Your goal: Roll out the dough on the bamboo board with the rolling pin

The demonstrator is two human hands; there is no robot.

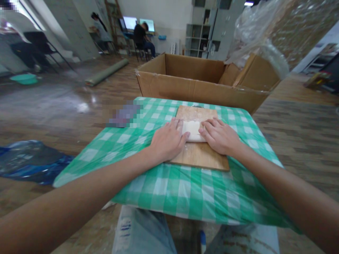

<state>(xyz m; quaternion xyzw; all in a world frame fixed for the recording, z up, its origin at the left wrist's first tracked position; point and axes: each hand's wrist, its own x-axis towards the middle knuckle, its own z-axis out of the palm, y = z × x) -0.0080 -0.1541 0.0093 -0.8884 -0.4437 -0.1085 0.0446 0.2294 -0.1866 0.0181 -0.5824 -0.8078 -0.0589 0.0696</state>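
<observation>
A flattened white piece of dough (192, 131) lies across a wooden cutting board (201, 155) dusted with white powder. Over the dough's left end, my left hand (169, 138) is closed, its fingers on top and its thumb along the near side. My right hand (221, 135) grips the right end, with fingers bent over it. Both palms hide the ends of the dough. Under the board is a table covered with a green and white checked plastic cloth (159, 187).
A large open cardboard box (190, 88) stands just beyond the table. A blurred-out flat object (124, 114) lies at the table's left edge. On the floor are a blue plastic bag (34, 160), a rolled mat (107, 72) and a green basin (24, 79). Several people sit farther back.
</observation>
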